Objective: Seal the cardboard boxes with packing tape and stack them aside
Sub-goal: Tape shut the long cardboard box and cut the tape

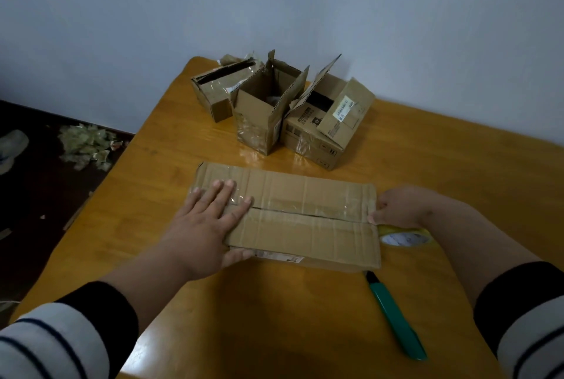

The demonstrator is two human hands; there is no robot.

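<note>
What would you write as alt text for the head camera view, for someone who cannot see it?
A person's left hand presses flat on a closed cardboard box on a wooden table, while the right hand holds clear tape at the box's end above a tape roll. Three open boxes stand behind; a green utility knife lies nearby.

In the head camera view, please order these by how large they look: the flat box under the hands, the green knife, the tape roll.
1. Flat box, clearly largest.
2. Green knife, long but thin.
3. Tape roll, smallest, though partly hidden behind the box and the right hand, so its true size is unsure.
</note>
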